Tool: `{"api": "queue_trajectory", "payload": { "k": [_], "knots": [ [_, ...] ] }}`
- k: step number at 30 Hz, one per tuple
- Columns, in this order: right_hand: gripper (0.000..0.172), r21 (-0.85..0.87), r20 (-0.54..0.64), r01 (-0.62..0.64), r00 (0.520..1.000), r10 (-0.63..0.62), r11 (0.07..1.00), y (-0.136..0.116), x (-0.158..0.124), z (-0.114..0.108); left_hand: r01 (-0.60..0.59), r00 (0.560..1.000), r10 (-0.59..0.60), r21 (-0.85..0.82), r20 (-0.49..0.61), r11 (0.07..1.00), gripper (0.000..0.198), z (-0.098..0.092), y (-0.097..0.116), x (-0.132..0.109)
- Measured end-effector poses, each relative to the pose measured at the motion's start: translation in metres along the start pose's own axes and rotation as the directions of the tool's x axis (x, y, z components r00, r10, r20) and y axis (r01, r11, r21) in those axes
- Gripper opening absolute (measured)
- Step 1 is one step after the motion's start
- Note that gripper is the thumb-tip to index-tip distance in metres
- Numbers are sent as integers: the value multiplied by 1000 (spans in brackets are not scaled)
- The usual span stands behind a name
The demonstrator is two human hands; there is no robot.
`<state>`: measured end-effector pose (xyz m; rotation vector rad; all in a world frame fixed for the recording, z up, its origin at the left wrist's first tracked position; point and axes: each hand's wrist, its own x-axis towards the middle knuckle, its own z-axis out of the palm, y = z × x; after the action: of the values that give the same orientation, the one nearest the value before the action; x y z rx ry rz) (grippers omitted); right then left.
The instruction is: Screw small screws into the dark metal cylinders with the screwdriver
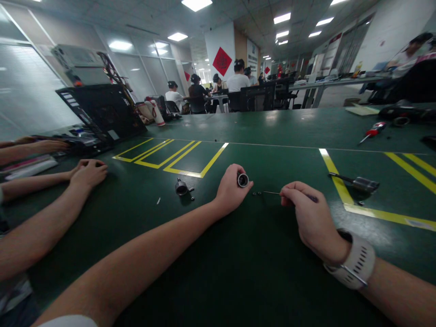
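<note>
My left hand is closed around a dark hollow metal cylinder, its round open end turned toward me. My right hand pinches a thin tool with a slender metal shaft, which looks like a small screwdriver; most of its handle is hidden in the fingers. The shaft points left, toward two tiny ring-like parts lying between my hands. Left of my left hand, a dark metal cup-shaped part rests on the table beside several tiny ring-like pieces.
A dark cylindrical part with a shaft lies on the right by yellow tape. Farther back is a red-handled screwdriver. At left, another person's hands rest on the green table. Black equipment stands behind them.
</note>
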<state>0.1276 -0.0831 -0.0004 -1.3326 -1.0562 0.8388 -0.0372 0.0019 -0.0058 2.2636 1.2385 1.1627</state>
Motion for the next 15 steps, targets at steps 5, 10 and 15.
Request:
{"api": "queue_trajectory", "payload": {
  "k": [5, 10, 15],
  "knots": [
    [18, -17, 80, 17, 997, -16, 1000, 1, -1, 0, -47, 998, 48, 33, -46, 998, 25, -1, 0, 1],
    [20, 18, 172, 37, 984, -40, 999, 1, -2, 1, -50, 999, 50, 9, -7, 999, 22, -2, 1, 2],
    [19, 31, 175, 42, 984, -46, 999, 4, -2, 1, -37, 999, 38, -26, 38, 999, 18, -1, -1, 2]
  ]
}}
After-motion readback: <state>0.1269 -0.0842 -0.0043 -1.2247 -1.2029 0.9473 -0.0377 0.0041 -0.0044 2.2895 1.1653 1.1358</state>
